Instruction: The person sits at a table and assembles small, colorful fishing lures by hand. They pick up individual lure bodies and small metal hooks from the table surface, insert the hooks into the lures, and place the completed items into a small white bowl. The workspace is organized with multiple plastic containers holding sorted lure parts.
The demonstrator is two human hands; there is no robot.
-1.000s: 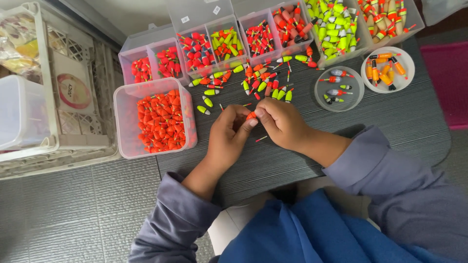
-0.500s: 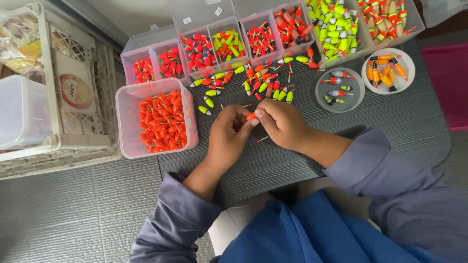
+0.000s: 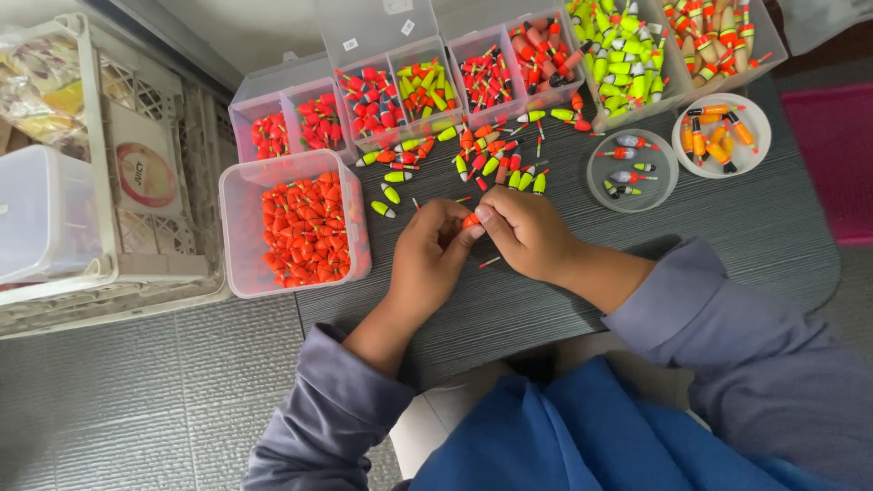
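My left hand (image 3: 435, 255) and my right hand (image 3: 525, 232) meet over the dark grey table (image 3: 764, 236), pinching one small orange float (image 3: 470, 220) between their fingertips. Just beyond the hands lies a loose scatter of yellow-green and orange floats (image 3: 491, 155). A thin red-tipped stick (image 3: 489, 262) lies on the table under my right hand. A clear square tub full of orange floats (image 3: 305, 227) stands just left of my left hand.
Clear compartment boxes of red, yellow and orange floats (image 3: 473, 77) line the table's far edge. Two round dishes (image 3: 631, 170) (image 3: 722, 135) hold a few floats at the right. A white plastic crate (image 3: 100, 164) stands on the floor at left, a pink mat (image 3: 835, 155) at right.
Both hands stay together on the small orange float; the fingers have shifted only slightly.
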